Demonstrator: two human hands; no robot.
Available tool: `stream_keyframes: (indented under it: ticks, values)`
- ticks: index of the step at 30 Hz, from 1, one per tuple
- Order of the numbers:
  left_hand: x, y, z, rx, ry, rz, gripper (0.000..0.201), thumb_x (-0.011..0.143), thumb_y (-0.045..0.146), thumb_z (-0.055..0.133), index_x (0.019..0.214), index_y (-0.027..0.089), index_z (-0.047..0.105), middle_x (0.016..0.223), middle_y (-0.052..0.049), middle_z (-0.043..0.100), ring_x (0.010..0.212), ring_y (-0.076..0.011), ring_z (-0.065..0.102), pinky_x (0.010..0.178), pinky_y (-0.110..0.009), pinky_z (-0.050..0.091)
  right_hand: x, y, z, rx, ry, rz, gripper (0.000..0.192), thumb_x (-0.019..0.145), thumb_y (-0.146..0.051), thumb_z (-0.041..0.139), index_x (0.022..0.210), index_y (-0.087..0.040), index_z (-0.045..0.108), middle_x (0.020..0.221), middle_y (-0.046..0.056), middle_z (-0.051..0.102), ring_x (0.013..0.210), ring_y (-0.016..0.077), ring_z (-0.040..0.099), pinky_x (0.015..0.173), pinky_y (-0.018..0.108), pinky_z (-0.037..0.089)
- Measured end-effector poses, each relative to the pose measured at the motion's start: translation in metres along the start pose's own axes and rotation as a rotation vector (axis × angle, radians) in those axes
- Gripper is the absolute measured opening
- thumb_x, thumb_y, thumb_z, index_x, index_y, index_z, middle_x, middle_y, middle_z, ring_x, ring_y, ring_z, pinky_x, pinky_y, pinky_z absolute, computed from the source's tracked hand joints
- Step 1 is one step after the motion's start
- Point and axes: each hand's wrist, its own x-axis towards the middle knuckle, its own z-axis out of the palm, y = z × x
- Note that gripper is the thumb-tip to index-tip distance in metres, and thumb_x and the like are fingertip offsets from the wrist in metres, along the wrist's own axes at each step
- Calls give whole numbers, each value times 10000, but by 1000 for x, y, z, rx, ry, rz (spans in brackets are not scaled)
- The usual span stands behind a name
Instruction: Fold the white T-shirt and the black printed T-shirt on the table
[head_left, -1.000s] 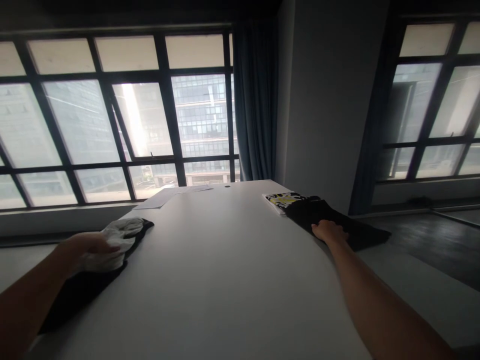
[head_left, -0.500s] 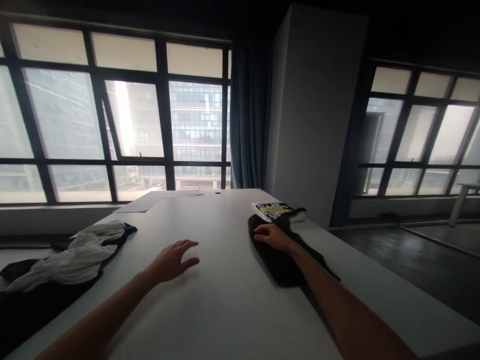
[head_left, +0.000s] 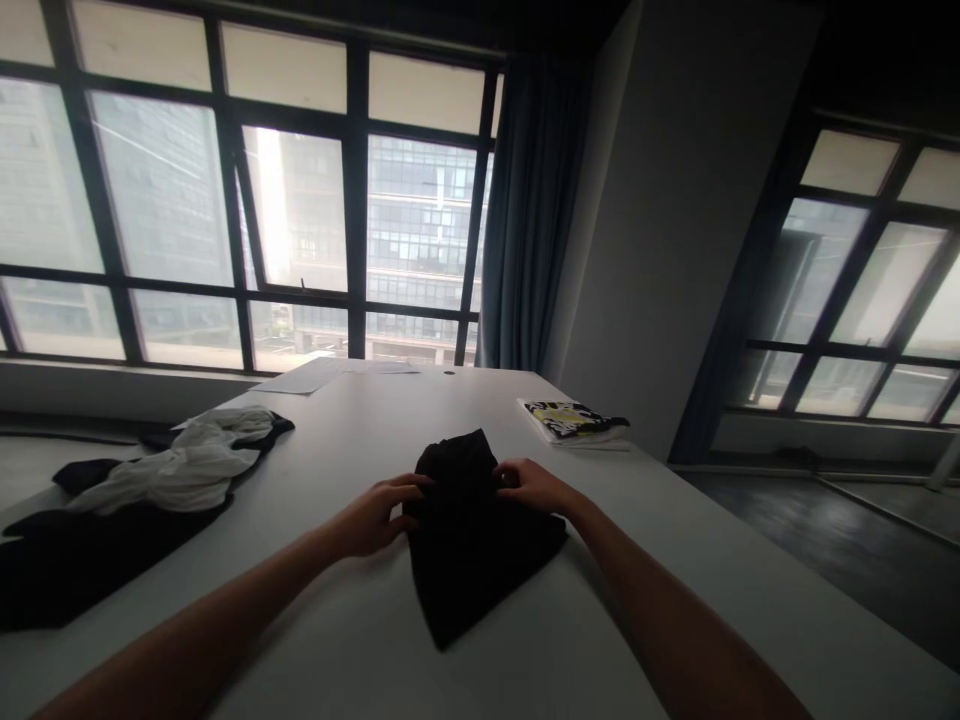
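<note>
A black piece of cloth (head_left: 469,550), perhaps a garment, lies bunched at its far end in the middle of the white table (head_left: 360,640); one corner points toward me. My left hand (head_left: 375,515) is at its left edge, thumb and fingers curled on the fabric. At the right edge, my right hand (head_left: 534,488) pinches the cloth between thumb and fingers. The fingertips are partly lost against the dark fabric.
On the left side of the table lie a crumpled white cloth (head_left: 180,465) and black clothing (head_left: 112,560). A folded black, white and yellow patterned cloth (head_left: 574,418) rests at the right edge. Paper sheets (head_left: 304,377) lie at the far end, near the windows.
My right hand has brought the black cloth from the right side to the middle of the table. My left hand, open and apart before, is now on its left edge. The view has shifted.
</note>
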Motion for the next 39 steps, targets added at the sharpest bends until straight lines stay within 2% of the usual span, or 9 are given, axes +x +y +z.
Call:
stream_keyframes:
  ticks: [6, 12, 17, 25, 28, 30, 35, 37, 39]
  values:
    - [3, -2, -12, 287, 353, -289, 328, 936, 291, 400, 1166, 260, 632, 1409, -67, 554, 1252, -286, 538, 1034, -513, 434, -4, -12, -7, 623, 79, -2, 423, 730, -409, 701, 1083, -178, 675, 947, 52, 691, 838, 186, 644, 761, 341, 524]
    - [6, 39, 12, 239, -43, -78, 550, 803, 497, 647, 1292, 256, 574, 1299, -92, 621, 1192, -310, 546, 997, -476, 434, -3, -28, 37, 422, -80, -272, 689, 679, -255, 730, 1342, -218, 546, 1249, 95, 629, 1160, 244, 581, 992, 401, 459]
    - [9, 42, 17, 221, -16, -59, 158, 884, 272, 511, 893, 224, 661, 951, -55, 676, 924, -222, 609, 822, -358, 474, -2, -38, 58, 84, 122, -292, 344, 709, -138, 608, 1043, -178, 676, 834, 23, 687, 752, 160, 618, 734, 284, 499]
    - [-4, -43, -63, -130, 1042, -465, 248, 852, 455, 464, 827, 217, 528, 828, -30, 632, 803, -207, 613, 730, -334, 511, 1, -9, -4, -16, 532, -173, 74, 761, -212, 552, 752, -172, 613, 730, 31, 646, 675, 160, 584, 664, 286, 477]
    - [-16, -59, -83, -112, 1176, -461, 315, 846, 493, 470, 962, 211, 550, 992, -63, 648, 911, -223, 630, 818, -366, 513, 0, 6, -14, 7, 499, -52, 162, 788, -294, 591, 852, -157, 650, 810, 66, 676, 716, 181, 620, 673, 307, 507]
    - [-19, -53, -80, 18, 1031, -370, 371, 840, 508, 495, 1041, 209, 582, 1069, -82, 646, 996, -241, 621, 892, -394, 493, -2, 6, -1, 10, 323, -90, 300, 800, -357, 628, 1017, -154, 668, 981, 100, 692, 833, 203, 652, 742, 334, 529]
    - [-11, -25, -40, 298, 142, -211, 452, 734, 536, 649, 1096, 266, 658, 1167, -74, 666, 1132, -302, 589, 989, -459, 432, -3, -24, 57, -148, 73, -346, 509, 760, -313, 732, 1248, -213, 627, 1228, 101, 628, 1116, 237, 590, 975, 369, 459]
    - [-7, -22, -31, 347, 4, -215, 342, 747, 458, 652, 1036, 279, 690, 1134, -59, 684, 1099, -304, 611, 963, -459, 442, -1, -32, 66, -241, 53, -342, 294, 782, -183, 671, 1073, -211, 709, 1082, 71, 678, 982, 199, 629, 902, 313, 471]
    - [-5, -27, -34, 314, 85, -234, 229, 786, 382, 600, 959, 270, 700, 1051, -45, 700, 1007, -275, 645, 911, -423, 471, 1, -31, 62, -325, 59, -299, 208, 763, -80, 606, 882, -200, 728, 932, 42, 696, 839, 164, 634, 790, 261, 466]
